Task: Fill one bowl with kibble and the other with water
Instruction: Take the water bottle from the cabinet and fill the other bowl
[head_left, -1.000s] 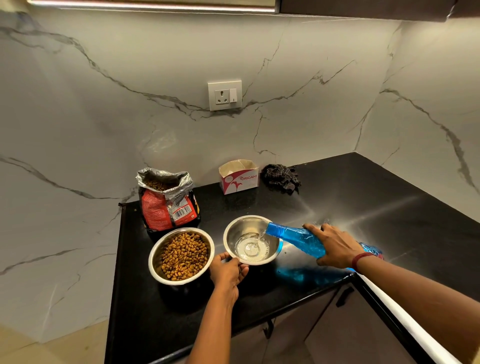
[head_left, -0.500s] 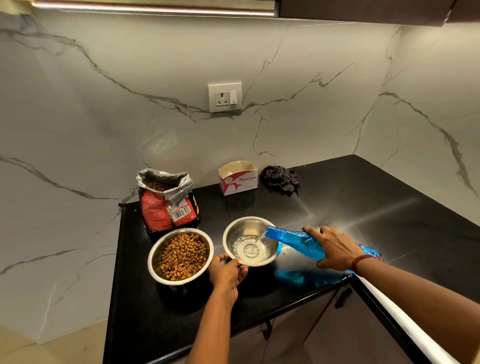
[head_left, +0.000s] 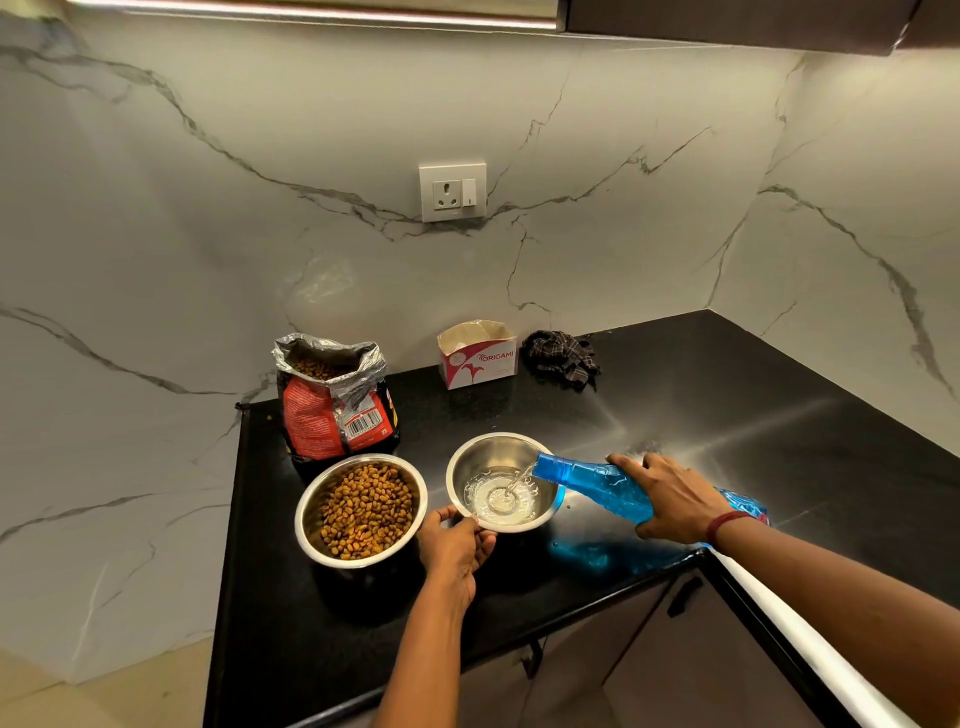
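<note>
Two steel bowls stand side by side on the black counter. The left bowl is full of brown kibble. A shallow pool of water lies in the right bowl. My left hand grips that bowl's near rim. My right hand holds a blue plastic bottle tipped on its side, its mouth over the bowl's right rim, and a thin stream of water runs from it into the bowl. An open red kibble bag stands behind the left bowl.
A small open pink-and-white carton and a crumpled dark checked cloth sit at the back by the marble wall. A wall socket is above them. The counter's front edge runs just below my left hand, with cabinet doors underneath.
A little more water has gathered in the right bowl. Both hands, the bottle and the bowls keep their places.
</note>
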